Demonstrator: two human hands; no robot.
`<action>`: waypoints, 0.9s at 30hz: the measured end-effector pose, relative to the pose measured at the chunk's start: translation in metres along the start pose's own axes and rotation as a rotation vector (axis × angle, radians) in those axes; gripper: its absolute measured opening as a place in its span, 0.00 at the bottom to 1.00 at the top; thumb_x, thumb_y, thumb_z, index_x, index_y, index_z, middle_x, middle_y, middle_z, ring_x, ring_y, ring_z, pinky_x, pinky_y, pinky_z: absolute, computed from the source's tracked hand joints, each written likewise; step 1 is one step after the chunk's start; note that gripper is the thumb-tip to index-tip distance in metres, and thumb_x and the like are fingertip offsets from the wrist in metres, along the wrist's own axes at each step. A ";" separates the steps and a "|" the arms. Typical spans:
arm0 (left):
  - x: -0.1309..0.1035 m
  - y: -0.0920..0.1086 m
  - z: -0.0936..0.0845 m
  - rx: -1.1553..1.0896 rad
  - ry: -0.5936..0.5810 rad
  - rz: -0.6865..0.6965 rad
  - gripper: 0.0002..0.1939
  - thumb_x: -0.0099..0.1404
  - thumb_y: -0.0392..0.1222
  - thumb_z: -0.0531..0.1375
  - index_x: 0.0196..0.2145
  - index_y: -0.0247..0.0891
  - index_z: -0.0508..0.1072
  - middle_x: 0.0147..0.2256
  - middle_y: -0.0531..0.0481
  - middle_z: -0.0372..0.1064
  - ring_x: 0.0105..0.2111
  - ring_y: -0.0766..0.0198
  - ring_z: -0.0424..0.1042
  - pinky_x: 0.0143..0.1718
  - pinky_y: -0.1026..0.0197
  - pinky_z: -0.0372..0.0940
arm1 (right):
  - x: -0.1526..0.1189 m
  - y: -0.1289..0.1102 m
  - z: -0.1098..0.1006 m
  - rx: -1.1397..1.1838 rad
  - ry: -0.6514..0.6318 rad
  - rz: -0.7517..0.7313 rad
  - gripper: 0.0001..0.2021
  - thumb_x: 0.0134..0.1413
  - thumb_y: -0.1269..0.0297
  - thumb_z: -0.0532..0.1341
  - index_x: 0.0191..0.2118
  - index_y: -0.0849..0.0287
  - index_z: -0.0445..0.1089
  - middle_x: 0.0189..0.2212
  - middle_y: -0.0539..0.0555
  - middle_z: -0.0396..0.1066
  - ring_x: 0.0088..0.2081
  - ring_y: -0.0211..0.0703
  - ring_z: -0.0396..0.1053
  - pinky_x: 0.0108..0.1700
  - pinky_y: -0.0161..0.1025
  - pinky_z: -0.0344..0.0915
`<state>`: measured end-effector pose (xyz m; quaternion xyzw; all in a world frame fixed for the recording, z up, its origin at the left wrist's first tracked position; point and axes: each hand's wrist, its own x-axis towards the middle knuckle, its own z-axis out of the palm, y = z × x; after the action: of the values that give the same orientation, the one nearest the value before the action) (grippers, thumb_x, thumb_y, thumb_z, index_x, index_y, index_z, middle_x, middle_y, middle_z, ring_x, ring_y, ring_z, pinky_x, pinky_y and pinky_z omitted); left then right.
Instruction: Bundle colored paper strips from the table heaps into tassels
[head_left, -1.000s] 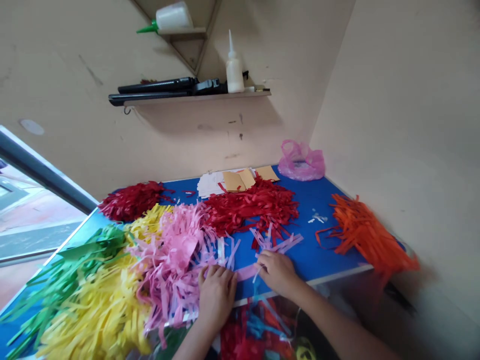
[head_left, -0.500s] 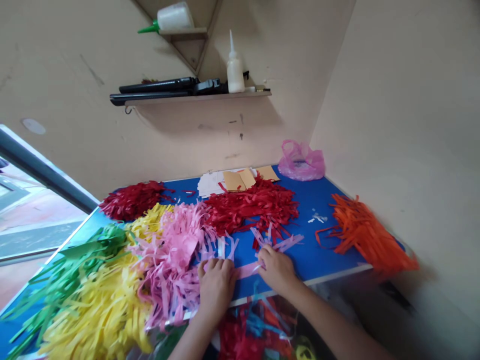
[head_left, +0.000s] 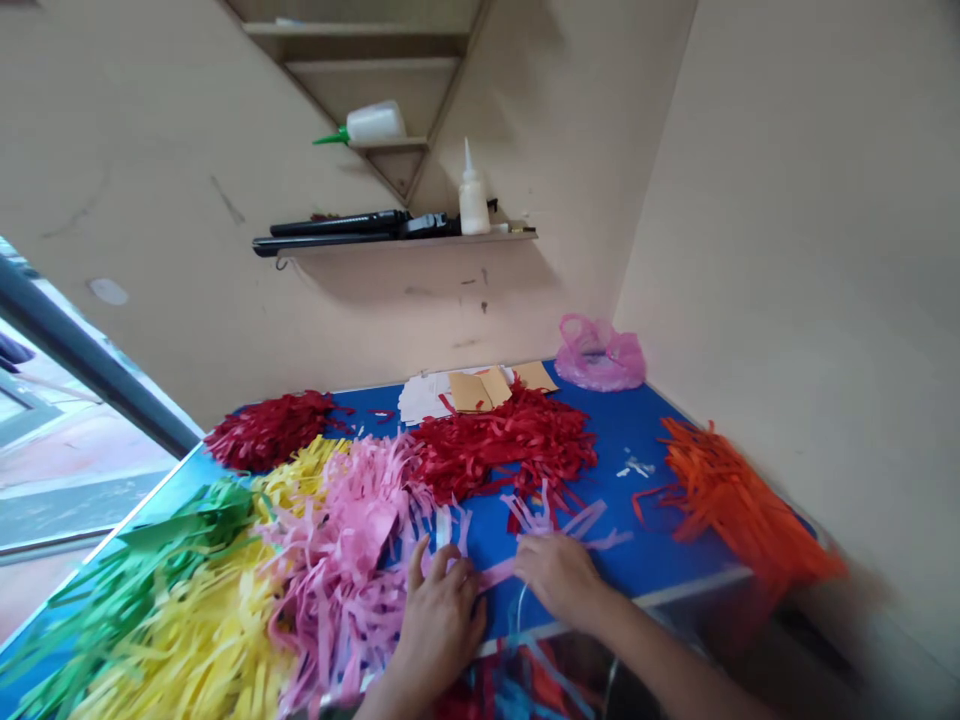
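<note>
Between my hands a pink fringed paper strip [head_left: 496, 573] runs along the near edge of the table, its cut ends fanning out beyond both hands. My left hand [head_left: 442, 612] rests over its left part with the fingers bent and spread apart. At the right end my right hand [head_left: 561, 577] is closed on the strip, fingers pressed together and fingertips partly hidden. A heap of pink paper fringe [head_left: 360, 530] lies just left of my left hand. Thin blue and white strands [head_left: 517, 625] hang below the strip near the edge.
Green fringe [head_left: 172, 540], yellow fringe [head_left: 202, 640] and red fringe [head_left: 510, 440] cover much of the blue table [head_left: 607, 430]. Orange fringe [head_left: 739, 500] overhangs the right edge. At the back lie card pieces [head_left: 480, 390] and a pink plastic bag [head_left: 600, 360]. A bottle [head_left: 474, 205] stands on the wall shelf.
My left hand's fingers have lifted and spread from their closed bunch on the strip. My right hand stays closed at the right end. The view has tilted up slightly.
</note>
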<state>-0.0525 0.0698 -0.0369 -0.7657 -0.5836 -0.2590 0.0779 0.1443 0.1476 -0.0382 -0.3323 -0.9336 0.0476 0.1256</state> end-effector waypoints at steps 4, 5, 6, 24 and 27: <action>-0.003 -0.005 0.011 0.075 0.091 0.001 0.10 0.61 0.32 0.57 0.30 0.45 0.75 0.34 0.53 0.75 0.45 0.54 0.70 0.64 0.40 0.40 | 0.003 -0.012 0.002 -0.004 0.043 0.007 0.04 0.57 0.66 0.62 0.39 0.55 0.73 0.38 0.52 0.74 0.35 0.45 0.70 0.35 0.39 0.59; -0.004 -0.007 0.012 0.097 0.087 0.020 0.10 0.62 0.32 0.57 0.30 0.45 0.76 0.34 0.53 0.75 0.45 0.55 0.70 0.64 0.40 0.40 | 0.004 -0.013 0.004 -0.003 0.030 -0.005 0.04 0.56 0.66 0.62 0.38 0.55 0.74 0.36 0.51 0.74 0.34 0.45 0.70 0.34 0.38 0.58; -0.006 -0.009 0.014 0.112 0.088 0.036 0.11 0.63 0.32 0.57 0.31 0.47 0.76 0.33 0.54 0.76 0.44 0.55 0.70 0.63 0.41 0.40 | 0.004 -0.012 0.006 0.005 0.015 -0.015 0.03 0.57 0.67 0.62 0.36 0.55 0.74 0.35 0.51 0.75 0.33 0.44 0.70 0.33 0.38 0.58; 0.003 -0.009 -0.001 -0.006 -0.132 -0.256 0.09 0.62 0.43 0.61 0.24 0.44 0.74 0.28 0.51 0.74 0.39 0.53 0.70 0.51 0.43 0.52 | 0.007 0.012 -0.007 0.268 0.011 0.327 0.03 0.50 0.69 0.61 0.30 0.56 0.73 0.34 0.48 0.74 0.35 0.40 0.71 0.35 0.34 0.58; 0.000 -0.009 0.005 0.018 -0.037 -0.201 0.03 0.61 0.40 0.63 0.31 0.47 0.78 0.32 0.53 0.75 0.42 0.54 0.69 0.55 0.43 0.49 | 0.007 0.012 -0.009 0.249 0.014 0.337 0.04 0.49 0.69 0.62 0.32 0.56 0.73 0.35 0.49 0.74 0.35 0.41 0.71 0.35 0.34 0.58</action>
<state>-0.0593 0.0747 -0.0425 -0.7073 -0.6611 -0.2458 0.0475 0.1486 0.1615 -0.0305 -0.4659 -0.8507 0.1808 0.1627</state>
